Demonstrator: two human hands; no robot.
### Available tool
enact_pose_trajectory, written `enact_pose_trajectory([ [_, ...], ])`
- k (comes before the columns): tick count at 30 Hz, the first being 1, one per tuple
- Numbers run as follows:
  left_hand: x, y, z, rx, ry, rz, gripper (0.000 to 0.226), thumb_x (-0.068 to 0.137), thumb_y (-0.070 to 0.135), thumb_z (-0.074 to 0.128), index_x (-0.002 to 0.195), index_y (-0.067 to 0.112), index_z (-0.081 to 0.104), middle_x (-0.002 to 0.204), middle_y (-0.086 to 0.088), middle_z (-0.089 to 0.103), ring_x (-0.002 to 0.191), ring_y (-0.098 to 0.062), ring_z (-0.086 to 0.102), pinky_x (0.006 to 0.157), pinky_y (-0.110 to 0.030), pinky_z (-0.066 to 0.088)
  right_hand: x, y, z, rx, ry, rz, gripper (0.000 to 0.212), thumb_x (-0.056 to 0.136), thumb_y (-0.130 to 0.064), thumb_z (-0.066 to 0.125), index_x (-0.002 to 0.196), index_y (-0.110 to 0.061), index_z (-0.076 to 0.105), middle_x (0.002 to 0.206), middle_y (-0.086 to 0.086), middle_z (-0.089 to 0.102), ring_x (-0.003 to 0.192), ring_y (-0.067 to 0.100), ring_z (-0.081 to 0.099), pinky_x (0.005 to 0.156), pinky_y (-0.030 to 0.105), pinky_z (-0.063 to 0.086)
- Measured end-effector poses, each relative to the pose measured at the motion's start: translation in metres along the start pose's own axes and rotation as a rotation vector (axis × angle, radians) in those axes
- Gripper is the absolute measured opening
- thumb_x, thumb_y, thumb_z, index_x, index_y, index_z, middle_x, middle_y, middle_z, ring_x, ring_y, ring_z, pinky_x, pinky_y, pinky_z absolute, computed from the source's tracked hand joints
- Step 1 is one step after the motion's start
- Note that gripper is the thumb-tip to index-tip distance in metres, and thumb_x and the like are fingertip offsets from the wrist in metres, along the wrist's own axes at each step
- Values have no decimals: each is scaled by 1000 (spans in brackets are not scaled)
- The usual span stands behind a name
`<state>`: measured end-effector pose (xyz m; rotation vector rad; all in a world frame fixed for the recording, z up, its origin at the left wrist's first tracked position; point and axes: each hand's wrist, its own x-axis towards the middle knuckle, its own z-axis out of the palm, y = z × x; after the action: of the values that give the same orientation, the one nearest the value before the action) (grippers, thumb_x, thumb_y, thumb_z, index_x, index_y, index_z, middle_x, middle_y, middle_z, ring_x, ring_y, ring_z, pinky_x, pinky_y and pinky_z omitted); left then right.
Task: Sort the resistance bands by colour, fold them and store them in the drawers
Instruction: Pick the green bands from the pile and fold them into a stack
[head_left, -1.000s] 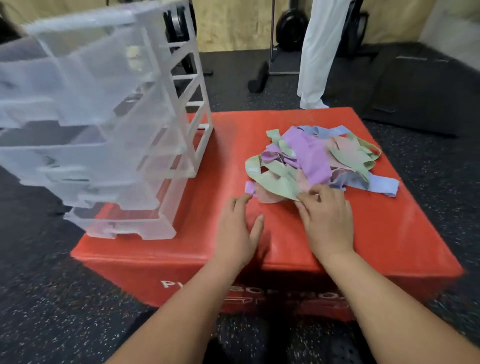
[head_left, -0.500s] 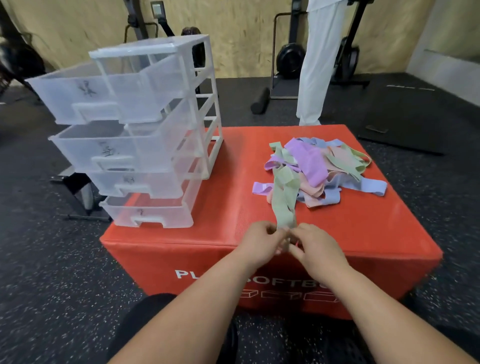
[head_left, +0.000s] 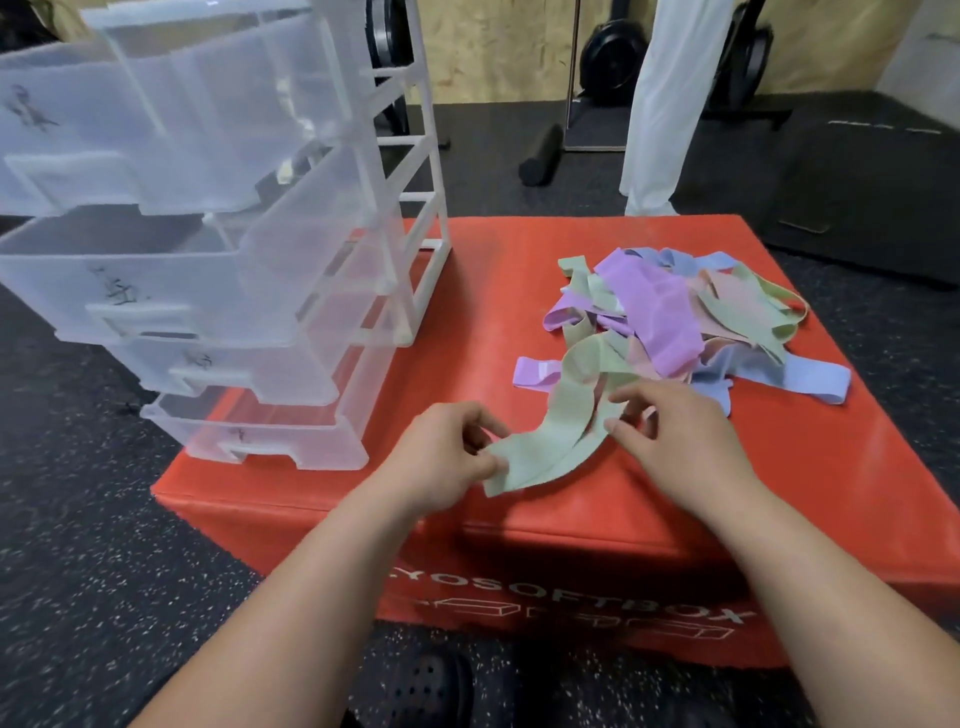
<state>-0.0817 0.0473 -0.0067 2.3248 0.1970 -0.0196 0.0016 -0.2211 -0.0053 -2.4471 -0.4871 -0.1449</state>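
Left hand pinches the near end of a green band and right hand pinches its middle, likely to flatten it for folding. Band lies on the red worktop, far end touching the pile. Open drawers stand left.

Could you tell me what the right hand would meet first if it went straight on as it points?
The green band that the right hand pinches; beyond it, probably the purple band, though depth is unclear.
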Motion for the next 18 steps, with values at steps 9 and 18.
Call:
enact_pose_trajectory([
  [9, 13, -9, -2, 107, -49, -28, 32, 77, 24, 90, 103, 31, 73, 85, 7, 71, 76, -11, 68, 72, -31, 56, 36, 8, 18, -169, -1, 82, 62, 89, -50, 73, 146, -40, 48, 125, 7, 50, 125, 37, 45, 103, 49, 46],
  [18, 6, -15, -10, 43, -68, -42, 31, 79, 25, 92, 101, 34, 73, 87, 8, 71, 65, -5, 65, 62, -21, 53, 31, 15, 19, -151, 42, 99, 24, 88, -21, 72, 110, -29, 66, 100, -3, 72, 96, 26, 67, 74, 38, 53],
])
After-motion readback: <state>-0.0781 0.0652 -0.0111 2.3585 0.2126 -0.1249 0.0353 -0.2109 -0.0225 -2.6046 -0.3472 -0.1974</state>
